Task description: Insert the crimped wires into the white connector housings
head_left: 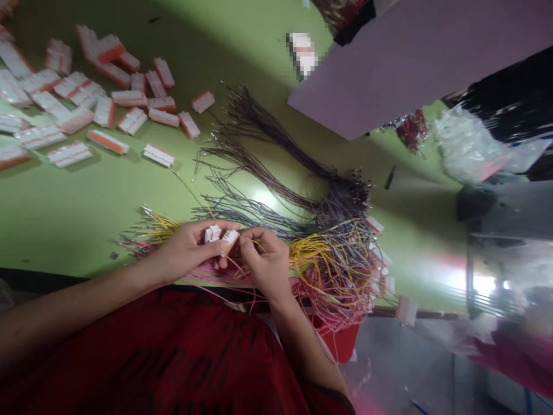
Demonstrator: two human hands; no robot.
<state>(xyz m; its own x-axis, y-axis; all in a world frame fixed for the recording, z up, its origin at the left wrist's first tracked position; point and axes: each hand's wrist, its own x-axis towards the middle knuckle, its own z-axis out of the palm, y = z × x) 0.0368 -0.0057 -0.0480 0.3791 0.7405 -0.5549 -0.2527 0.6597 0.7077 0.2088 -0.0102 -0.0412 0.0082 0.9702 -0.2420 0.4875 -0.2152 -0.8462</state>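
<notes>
Closed around white-and-orange connector housings, my left hand holds them just above the table's near edge. A pink wire runs down from the housings. My right hand is beside them, thumb and forefinger pinched on a yellow wire whose tip is hidden near the housing. Under and around both hands lie loose wires: a yellow bundle, pink wires, grey wires and dark brown wires.
Many loose white-and-orange connectors are scattered over the green table at the far left. A purple-grey panel juts in from the upper right. Clear plastic bags lie at the right, and a red container stands below the table edge.
</notes>
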